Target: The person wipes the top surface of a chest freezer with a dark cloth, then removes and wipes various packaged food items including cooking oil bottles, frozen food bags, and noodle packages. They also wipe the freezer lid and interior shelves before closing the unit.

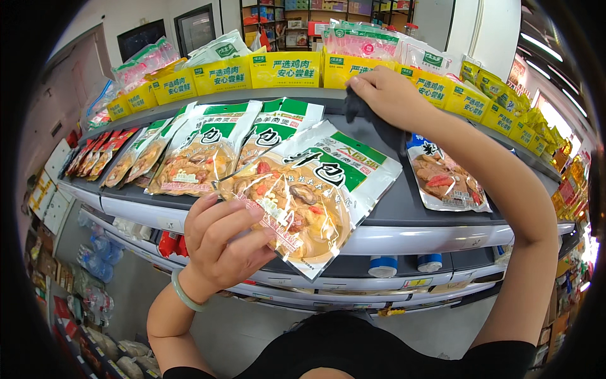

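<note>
My left hand (225, 244), with a pale green bangle on the wrist, grips the lower left edge of a seasoning packet (307, 203). That packet has a green-and-white top and a picture of stew, and it is tilted above the front of the grey shelf (393, 203). My right hand (390, 97) is at the back of the shelf, closed on a dark cloth (362, 111) that hangs down onto the surface. Similar green-topped packets (201, 151) lie to the left of the held one. A blue-topped packet (447, 177) rests under my right forearm.
Yellow display boxes (284, 69) with bagged goods line the raised ledge behind. Red packets (102, 151) fill the shelf's left end. Lower shelves hold blue-and-white containers (382, 266). Bottled water packs (102, 251) stand on the left; yellow bags (502, 90) are at the right.
</note>
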Tool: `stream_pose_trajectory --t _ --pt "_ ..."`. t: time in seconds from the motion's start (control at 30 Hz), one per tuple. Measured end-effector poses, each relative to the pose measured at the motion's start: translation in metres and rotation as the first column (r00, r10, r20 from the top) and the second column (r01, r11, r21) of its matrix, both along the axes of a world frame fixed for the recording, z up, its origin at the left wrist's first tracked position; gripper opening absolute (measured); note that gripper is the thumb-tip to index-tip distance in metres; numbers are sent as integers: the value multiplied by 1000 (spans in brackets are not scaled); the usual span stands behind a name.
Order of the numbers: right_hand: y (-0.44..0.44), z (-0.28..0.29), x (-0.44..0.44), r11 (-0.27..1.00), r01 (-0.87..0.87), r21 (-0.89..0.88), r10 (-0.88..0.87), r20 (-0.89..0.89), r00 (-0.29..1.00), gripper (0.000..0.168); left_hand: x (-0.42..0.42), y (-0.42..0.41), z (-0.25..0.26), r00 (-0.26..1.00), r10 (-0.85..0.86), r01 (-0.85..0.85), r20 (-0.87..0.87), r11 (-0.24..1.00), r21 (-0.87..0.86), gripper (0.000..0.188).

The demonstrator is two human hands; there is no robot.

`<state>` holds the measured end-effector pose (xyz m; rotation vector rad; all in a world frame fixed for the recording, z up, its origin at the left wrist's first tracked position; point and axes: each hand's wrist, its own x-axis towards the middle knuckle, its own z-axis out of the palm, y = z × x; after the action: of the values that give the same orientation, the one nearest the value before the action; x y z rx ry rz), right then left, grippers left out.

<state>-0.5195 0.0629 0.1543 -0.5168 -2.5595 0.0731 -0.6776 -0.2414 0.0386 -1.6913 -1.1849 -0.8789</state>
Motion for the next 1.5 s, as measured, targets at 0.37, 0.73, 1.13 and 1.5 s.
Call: stream_pose_trajectory --t 0.37,0.73,1.13,1.5 --pt "-27 -46 18 996 -31 88 -1 345 938 39 2 11 27 990 -70 45 -120 979 -199 29" --pt "29 64 59 959 112 -258 -196 -325 925 50 -47 34 97 516 1 194 856 974 -118 22" --pt "-19 129 152 804 -351 -480 -4 -595 804 36 70 100 81 764 -176 518 621 741 -427 43" --pt "1 70 71 871 -257 -418 45 -452 891 43 24 17 40 981 -51 122 186 911 -395 52"
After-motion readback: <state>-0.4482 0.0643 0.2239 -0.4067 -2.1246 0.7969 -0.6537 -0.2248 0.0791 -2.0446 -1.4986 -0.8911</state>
